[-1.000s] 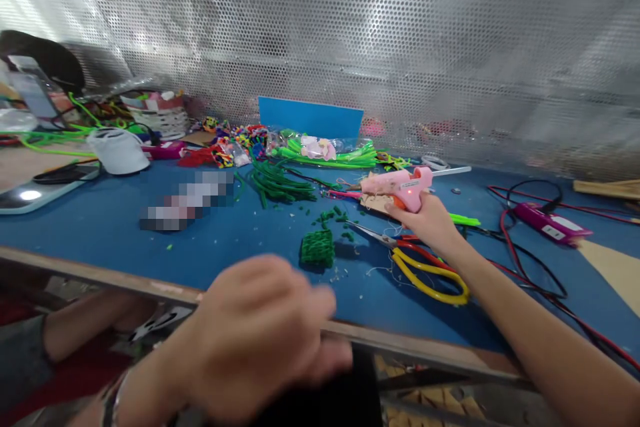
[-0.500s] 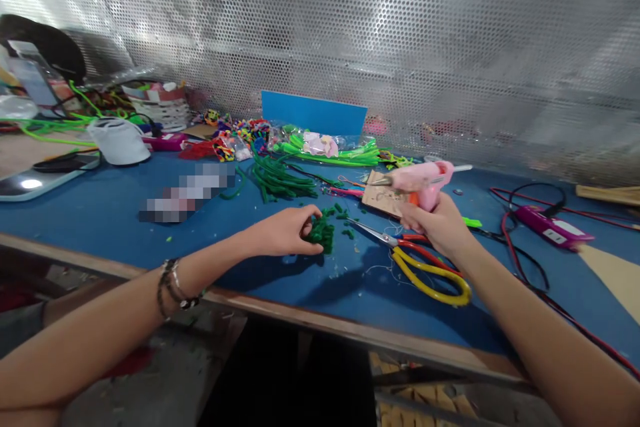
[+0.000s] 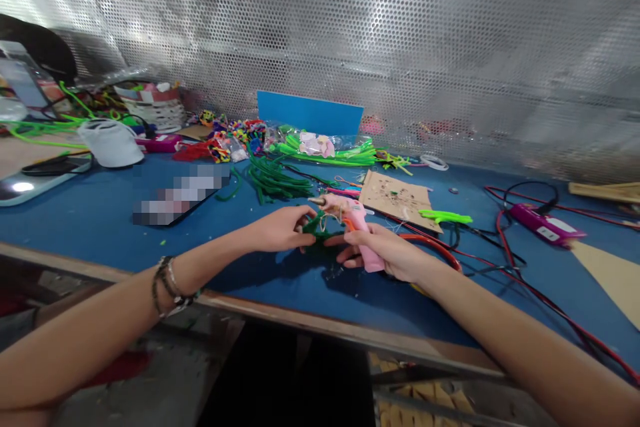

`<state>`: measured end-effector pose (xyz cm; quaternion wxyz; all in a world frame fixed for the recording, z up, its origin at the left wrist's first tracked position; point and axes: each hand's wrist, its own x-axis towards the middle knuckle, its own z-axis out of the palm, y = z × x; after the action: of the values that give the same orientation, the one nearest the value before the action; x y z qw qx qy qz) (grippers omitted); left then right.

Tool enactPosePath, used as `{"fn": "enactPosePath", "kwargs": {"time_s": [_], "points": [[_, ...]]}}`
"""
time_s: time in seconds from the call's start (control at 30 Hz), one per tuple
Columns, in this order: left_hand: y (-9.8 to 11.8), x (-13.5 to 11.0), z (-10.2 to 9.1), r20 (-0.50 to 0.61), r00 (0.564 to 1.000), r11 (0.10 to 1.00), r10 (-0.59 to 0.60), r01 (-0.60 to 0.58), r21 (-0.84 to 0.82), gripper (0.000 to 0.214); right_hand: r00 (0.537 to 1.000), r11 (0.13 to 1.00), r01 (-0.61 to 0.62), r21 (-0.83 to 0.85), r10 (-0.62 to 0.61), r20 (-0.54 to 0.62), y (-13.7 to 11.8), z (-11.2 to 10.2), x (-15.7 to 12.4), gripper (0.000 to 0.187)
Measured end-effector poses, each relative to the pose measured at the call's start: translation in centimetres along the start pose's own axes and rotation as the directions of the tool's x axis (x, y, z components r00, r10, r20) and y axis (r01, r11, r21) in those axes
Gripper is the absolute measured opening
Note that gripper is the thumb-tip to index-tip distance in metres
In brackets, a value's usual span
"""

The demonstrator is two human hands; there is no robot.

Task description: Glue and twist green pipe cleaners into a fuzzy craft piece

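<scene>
Blue worktop, centre frame: left hand pinches the green pipe-cleaner bundle in its fingers; right hand grips the pink glue gun, nozzle aimed leftward just above it.

A blue-topped workbench is carrying dark green pipe cleaners, which are lying near a cardboard sheet. Red cables are trailing across its right side beside a magenta box, and a white cap is sitting far left.
</scene>
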<state>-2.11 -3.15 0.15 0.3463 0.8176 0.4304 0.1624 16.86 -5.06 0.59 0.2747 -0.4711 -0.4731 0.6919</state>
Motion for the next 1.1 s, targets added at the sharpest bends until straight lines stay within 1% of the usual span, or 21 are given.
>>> {"fn": "enactPosePath", "kwargs": {"time_s": [0.1, 0.27, 0.33, 0.4, 0.5, 0.57, 0.6, 0.63, 0.67, 0.7, 0.73, 0.77, 0.8, 0.83, 0.9, 0.97, 1.03, 1.1], "points": [[-0.6, -0.2, -0.2, -0.013, 0.996, 0.992, -0.093, 0.092, -0.082, 0.030, 1.000, 1.000, 0.000, -0.001, 0.000, 0.015, 0.0, 0.0, -0.1, 0.012], [-1.0, -0.7, -0.6, -0.070, 0.985, 0.987, -0.159, 0.159, 0.000, 0.027, 1.000, 0.999, 0.013, 0.034, -0.014, 0.017, 0.1, -0.1, -0.2, 0.013], [-0.9, -0.8, -0.7, -0.037, 0.981, 0.982, -0.189, 0.188, -0.021, 0.028, 1.000, 0.999, 0.006, 0.041, -0.007, 0.026, 0.2, 0.0, -0.2, 0.013], [-0.7, -0.9, -0.8, -0.002, 0.982, 0.980, -0.191, 0.190, -0.055, 0.028, 0.999, 0.999, 0.011, 0.037, -0.012, 0.035, 0.3, 0.0, -0.1, 0.013], [-0.4, -1.0, -0.8, -0.027, 0.987, 0.987, -0.155, 0.154, -0.038, 0.027, 0.997, 0.997, 0.061, -0.046, -0.063, -0.035, 0.1, -0.5, -0.1, 0.008], [-0.3, -1.1, -0.8, -0.040, 0.989, 0.990, -0.141, 0.140, -0.023, 0.028, 0.979, 0.969, 0.132, -0.209, -0.160, -0.123, -0.4, -1.2, -0.4, 0.013], [-0.3, -1.2, -0.9, -0.043, 0.990, 0.990, -0.137, 0.136, -0.029, 0.029, 0.960, 0.930, 0.169, -0.327, -0.231, -0.161, -0.8, -1.6, -0.7, 0.016], [-0.4, -1.3, -1.0, -0.039, 0.990, 0.990, -0.133, 0.131, -0.047, 0.031, 0.927, 0.865, 0.197, -0.462, -0.318, -0.200, -1.2, -2.1, -1.0, 0.019], [-0.4, -1.3, -1.1, -0.030, 0.991, 0.989, -0.129, 0.126, -0.075, 0.033, 0.880, 0.767, 0.189, -0.613, -0.409, -0.241, -1.7, -2.4, -1.4, 0.021], [-0.5, -1.4, -1.2, -0.022, 0.992, 0.987, -0.124, 0.121, -0.108, 0.034, 0.825, 0.656, 0.153, -0.739, -0.497, -0.270, -2.1, -2.6, -1.7, 0.024], [-0.5, -1.4, -1.3, -0.014, 0.993, 0.984, -0.118, 0.115, -0.139, 0.036, 0.778, 0.542, 0.117, -0.833, -0.571, -0.262, -2.3, -2.7, -2.0, 0.024], [-0.6, -1.4, -1.4, -0.007, 0.994, 0.980, -0.113, 0.110, -0.166, 0.036, 0.752, 0.433, 0.088, -0.897, -0.619, -0.225, -2.5, -2.7, -2.2, 0.023], [-0.6, -1.5, -1.5, -0.002, 0.994, 0.977, -0.108, 0.106, -0.187, 0.035, 0.748, 0.340, 0.072, -0.938, -0.640, -0.174, -2.6, -2.6, -2.3, 0.021], [-0.7, -1.5, -1.6, 0.002, 0.994, 0.974, -0.107, 0.105, -0.203, 0.034, 0.759, 0.263, 0.078, -0.962, -0.641, -0.114, -2.5, -2.4, -2.4, 0.018], [-0.6, -1.5, -1.6, 0.012, 0.994, 0.971, -0.110, 0.110, -0.212, 0.033, 0.786, 0.158, 0.117, -0.980, -0.618, -0.005, -2.1, -2.0, -2.2, 0.014], [-0.4, -1.6, -1.6, 0.037, 0.994, 0.972, -0.106, 0.112, -0.205, 0.037, 0.795, 0.094, 0.151, -0.984, -0.603, 0.065, -1.7, -1.7, -2.0, 0.013], [-0.2, -1.6, -1.6, 0.065, 0.994, 0.973, -0.086, 0.098, -0.211, 0.042, 0.798, 0.050, 0.154, -0.987, -0.595, 0.095, -1.4, -1.6, -1.9, 0.013], [-0.1, -1.7, -1.5, 0.086, 0.994, 0.969, -0.062, 0.080, -0.232, 0.044, 0.811, 0.016, 0.150, -0.989, -0.574, 0.113, -1.2, -1.5, -1.9, 0.012]]}}
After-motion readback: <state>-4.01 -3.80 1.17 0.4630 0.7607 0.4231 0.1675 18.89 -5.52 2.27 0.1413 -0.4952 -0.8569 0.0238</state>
